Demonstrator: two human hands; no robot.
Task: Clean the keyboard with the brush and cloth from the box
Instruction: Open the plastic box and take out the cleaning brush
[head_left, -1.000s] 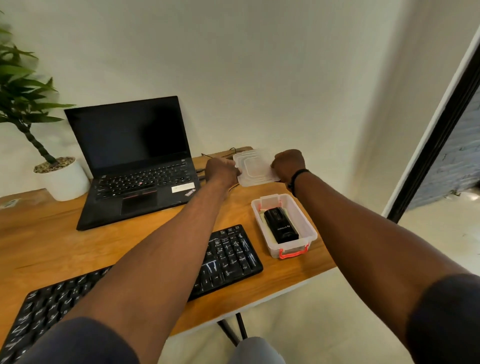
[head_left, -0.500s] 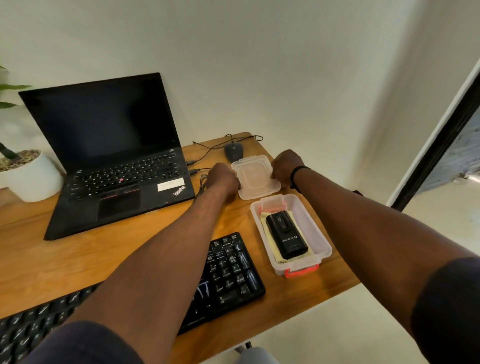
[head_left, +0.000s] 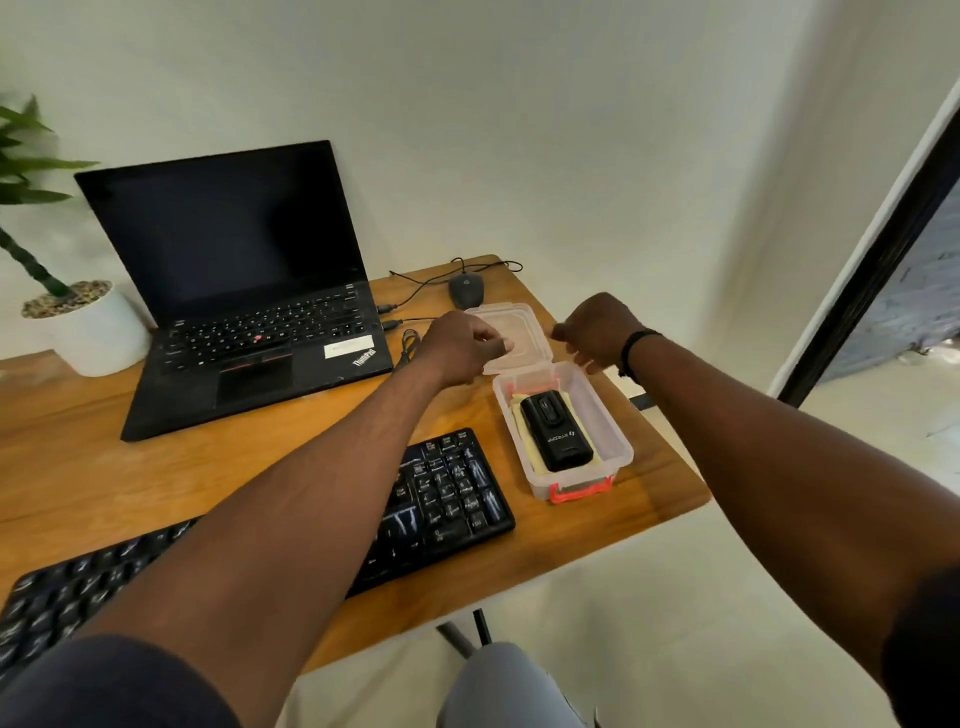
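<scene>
Head view looks down on a wooden desk (head_left: 104, 467) with both arms reaching toward its far right corner. A clear plastic box (head_left: 618, 441) with orange-red clips sits near the right edge, uncovered; inside it a black oblong case (head_left: 556, 434) lies on top of a pale yellow cloth (head_left: 522, 410) — whether that case is the brush cannot be told. Just beyond the box, the clear lid (head_left: 514, 325) lies flat on the desk. The left hand (head_left: 457, 348) hovers at the lid's left side, fingers curled with the tips at or just over its edge; whether they actually pinch it cannot be told. The right hand (head_left: 597, 330), a black band on its wrist, is just right of the lid with fingers loosely curled and grasping nothing.

A black keyboard (head_left: 447, 499) stretches along the near edge of the desk, its right end just left of the box and its middle hidden under the left forearm. Farther back stands an open black laptop (head_left: 234, 291) with a dark screen — a wired mouse (head_left: 466, 291) rests to its right, beyond the lid. A potted plant (head_left: 88, 327) stands at the far left.
</scene>
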